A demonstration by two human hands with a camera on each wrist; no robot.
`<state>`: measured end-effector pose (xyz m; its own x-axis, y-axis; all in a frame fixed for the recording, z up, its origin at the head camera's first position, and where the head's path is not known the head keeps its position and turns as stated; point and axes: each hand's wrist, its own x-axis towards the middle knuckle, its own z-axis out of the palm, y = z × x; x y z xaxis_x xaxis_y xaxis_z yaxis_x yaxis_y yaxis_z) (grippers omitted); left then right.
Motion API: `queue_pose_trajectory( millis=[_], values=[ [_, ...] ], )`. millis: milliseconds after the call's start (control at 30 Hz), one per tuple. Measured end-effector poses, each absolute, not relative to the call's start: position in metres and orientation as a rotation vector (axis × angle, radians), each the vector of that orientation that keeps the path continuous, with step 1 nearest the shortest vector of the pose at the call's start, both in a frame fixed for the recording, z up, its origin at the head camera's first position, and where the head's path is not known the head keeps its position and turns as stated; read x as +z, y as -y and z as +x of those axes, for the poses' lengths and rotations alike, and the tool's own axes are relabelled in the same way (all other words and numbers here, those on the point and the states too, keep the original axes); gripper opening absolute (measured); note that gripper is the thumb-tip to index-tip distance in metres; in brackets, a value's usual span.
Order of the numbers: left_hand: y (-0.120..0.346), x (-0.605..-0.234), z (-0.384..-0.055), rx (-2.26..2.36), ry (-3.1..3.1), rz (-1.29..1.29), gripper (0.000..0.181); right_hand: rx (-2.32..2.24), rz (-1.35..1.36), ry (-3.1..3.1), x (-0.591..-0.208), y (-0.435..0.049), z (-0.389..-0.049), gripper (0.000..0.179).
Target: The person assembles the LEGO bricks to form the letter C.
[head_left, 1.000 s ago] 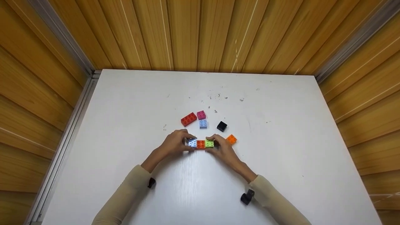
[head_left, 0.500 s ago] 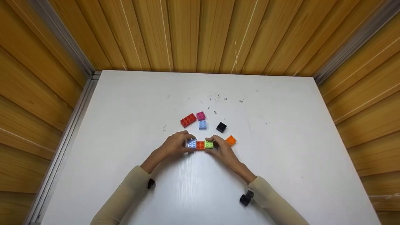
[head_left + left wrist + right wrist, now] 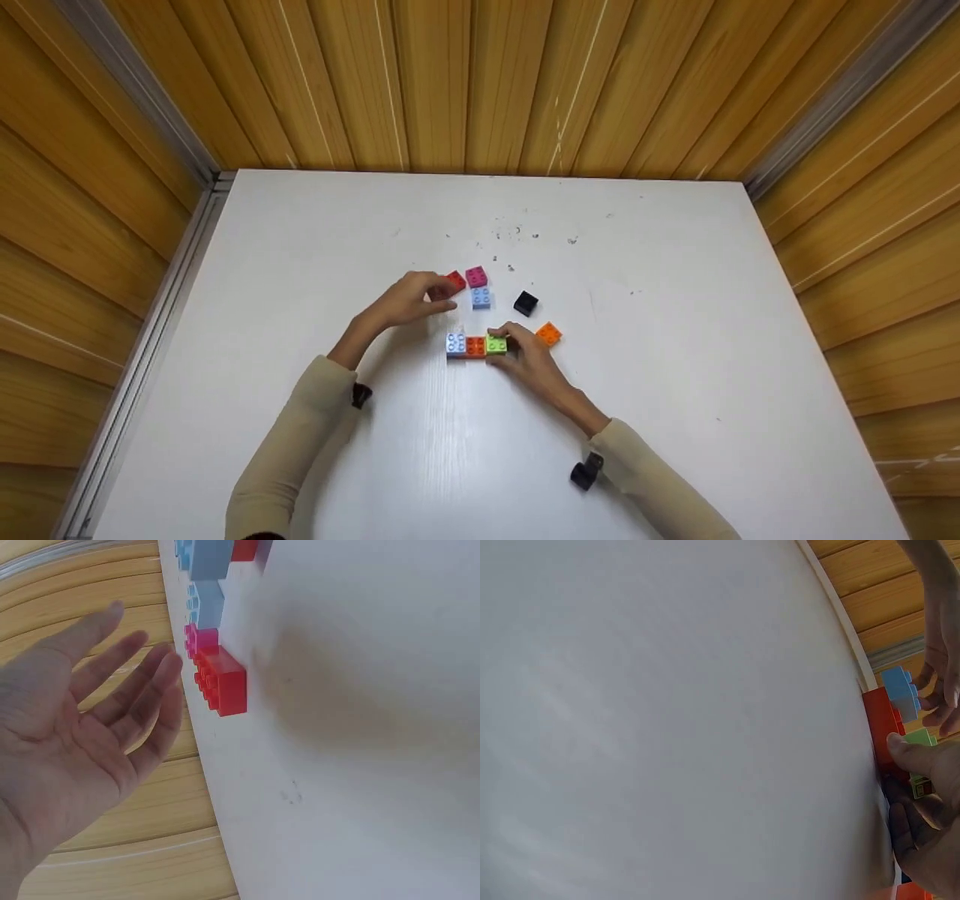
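On the counter [image 3: 675, 360], the right hand [image 3: 529, 360] has its fingers clamped on a green block [image 3: 496, 345] atop a long red brick [image 3: 880, 727], blue block [image 3: 456, 343] alongside. Beyond, the left hand [image 3: 405, 300], fingers apart, hovers near another red brick [image 3: 225, 682].

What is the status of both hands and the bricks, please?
Left hand near red brick, holding nothing. Right hand grips brick assembly by its green end. Nothing seen blocking either hand.
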<state>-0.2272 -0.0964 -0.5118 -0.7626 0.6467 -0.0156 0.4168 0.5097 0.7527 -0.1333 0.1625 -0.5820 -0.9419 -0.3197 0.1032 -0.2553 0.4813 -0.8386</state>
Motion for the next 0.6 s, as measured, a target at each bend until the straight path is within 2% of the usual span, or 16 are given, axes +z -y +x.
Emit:
queue_pose_trajectory(
  millis=[333, 600],
  values=[
    [0.054, -0.521, -0.264, 1.088, -2.754, 0.719, 0.025, -1.484, -0.503, -2.641, -0.581, -0.167, -0.133, 0.032],
    [0.034, -0.536, -0.265, 0.973, -2.835, 0.633, 0.027, -1.483, -0.502, -2.624, -0.582, -0.164, -0.135, 0.033]
  ],
)
